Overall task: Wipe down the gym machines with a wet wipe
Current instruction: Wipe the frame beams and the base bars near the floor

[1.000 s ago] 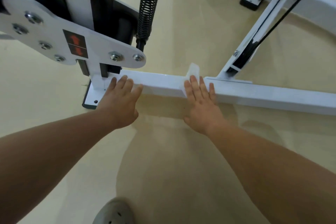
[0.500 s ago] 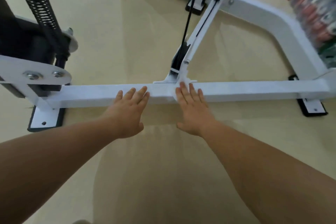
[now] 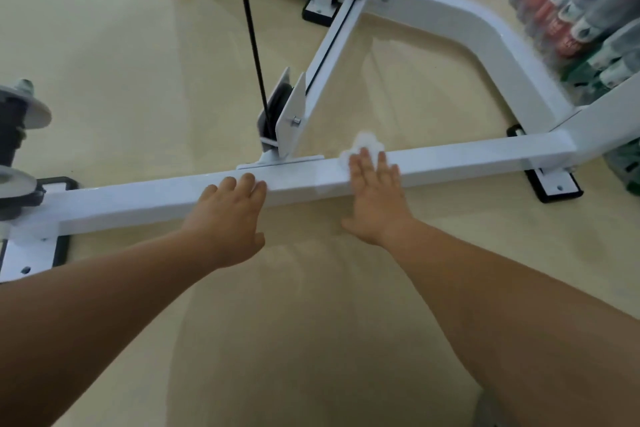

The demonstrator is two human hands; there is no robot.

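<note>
**Reference.** The white square-section crossbar of the gym machine lies low on the floor. It runs from the left edge of the view, rising toward the right.

**Clearance**
- Near side of the crossbar: open floor along its whole length, crossed only by the 2 forearms.
- Far side, about mid-length: a pulley bracket stands on a flat plate at the crossbar's far edge. A black cable runs up from it, and a white diagonal strut leans away from it.
- Far side, right of the bracket: open floor is bounded by the crossbar, the strut and a curved white frame tube. This tube meets the crossbar at its right end.
- Under the right end sits a black-edged foot plate. Under the left end sits a second plate.
- The bare top face of the crossbar runs from the right hand to the right-end joint.

**Hands**
- The left hand lies flat against the crossbar's near face. Its fingers are straight, with the fingertips over the top near edge, and it holds nothing.
- The right hand lies flat with fingers straight and slightly spread. It presses the wet wipe onto the crossbar's top face, just right of the bracket plate.

**Wet wipe.** It is white, crumpled and bunched. Most of it is covered by the right fingers. A ruffled lump projects past the fingertips, over the crossbar's far edge.

**Background.** Blurred red, grey and green items stand beyond the crossbar's right end. Their type cannot be told.
</note>
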